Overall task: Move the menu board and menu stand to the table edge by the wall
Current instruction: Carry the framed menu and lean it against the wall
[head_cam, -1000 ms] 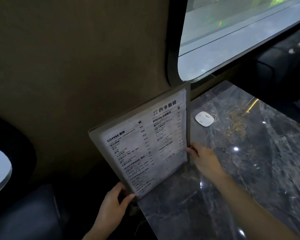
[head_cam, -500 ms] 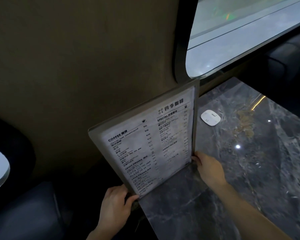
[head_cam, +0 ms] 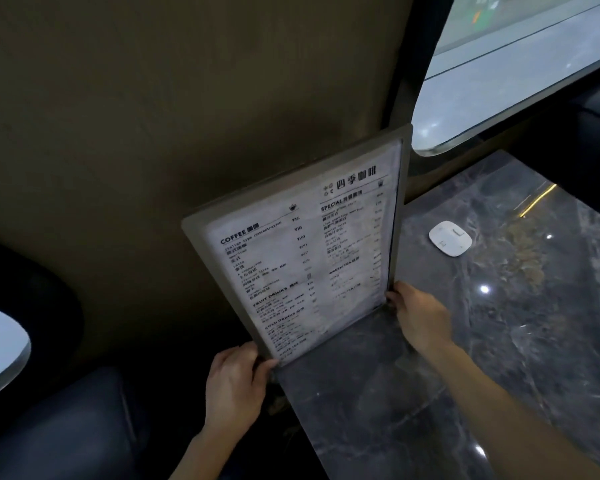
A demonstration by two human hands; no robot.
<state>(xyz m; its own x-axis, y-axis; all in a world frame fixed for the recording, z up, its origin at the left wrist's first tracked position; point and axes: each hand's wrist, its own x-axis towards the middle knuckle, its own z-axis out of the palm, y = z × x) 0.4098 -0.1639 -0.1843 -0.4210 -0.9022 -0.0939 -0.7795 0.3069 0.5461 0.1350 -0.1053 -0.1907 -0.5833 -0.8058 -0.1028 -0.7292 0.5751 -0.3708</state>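
While the left hand [head_cam: 234, 386] pinches the menu board [head_cam: 302, 251] bottom corner, the right hand [head_cam: 418, 315] grips its other.

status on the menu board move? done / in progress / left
Done: the menu board stands upright at the marble table edge along the wall. In hand: the left hand grips its near bottom corner and the right hand its far bottom corner, so it is not released. Left: letting go, plus the menu stand, which I cannot make out separately in this view.
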